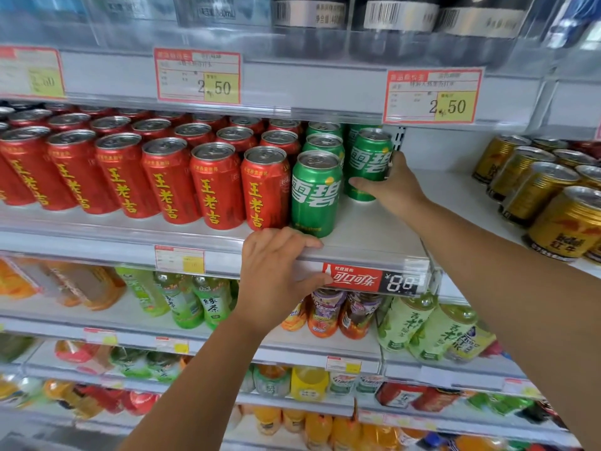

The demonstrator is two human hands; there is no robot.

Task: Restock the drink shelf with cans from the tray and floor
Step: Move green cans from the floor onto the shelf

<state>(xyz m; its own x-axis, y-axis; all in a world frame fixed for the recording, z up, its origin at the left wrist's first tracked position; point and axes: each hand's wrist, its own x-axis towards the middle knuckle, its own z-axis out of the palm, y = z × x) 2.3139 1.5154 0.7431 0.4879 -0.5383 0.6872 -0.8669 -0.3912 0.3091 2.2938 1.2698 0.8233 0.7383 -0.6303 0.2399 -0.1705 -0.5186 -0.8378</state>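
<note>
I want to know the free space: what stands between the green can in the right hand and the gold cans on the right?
Head view: nothing stands between the held green can and the gold cans; only the right hand and bare white shelf.

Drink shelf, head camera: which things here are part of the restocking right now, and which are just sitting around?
In the job:
right hand, gripping a green can
left hand, holding the shelf edge
front green can in the neighbouring row

Just sitting around:
red cans
gold cans
green tea bottles below
price tags
</note>
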